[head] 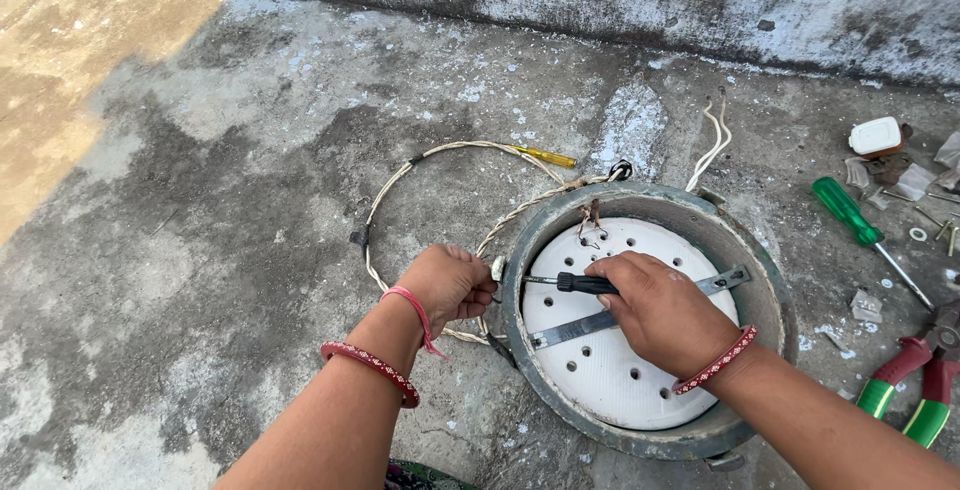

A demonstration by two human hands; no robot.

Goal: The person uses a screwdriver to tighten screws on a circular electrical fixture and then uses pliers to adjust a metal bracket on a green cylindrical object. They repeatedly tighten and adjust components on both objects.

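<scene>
A black-handled screwdriver [585, 284] lies level across the inside of a round green metal housing [770, 290] that sits on the concrete floor [250, 150]. Its thin shaft points toward the housing's left wall. The right hand [660, 312] comes in from the lower right, palm down, fingers curled closed around the handle so that only the front of the handle shows beyond the knuckles. Beneath the hand lies a white disc [600, 370] pierced with small holes, crossed by a grey metal strip [580, 328] running diagonally.

The left hand [450, 285] reaches in from the lower left and closes against the outside of the housing's left rim, just where the screwdriver tip points; whatever small part its fingertips pinch cannot be made out. Both wrists wear red bangles.

A braided pale cord [440, 155] loops on the floor behind the left hand and ends at a yellow-tipped tool [548, 158]. Off to the right lie a green-handled screwdriver [848, 212], red and green pliers [915, 390] and a small white box [876, 136].
</scene>
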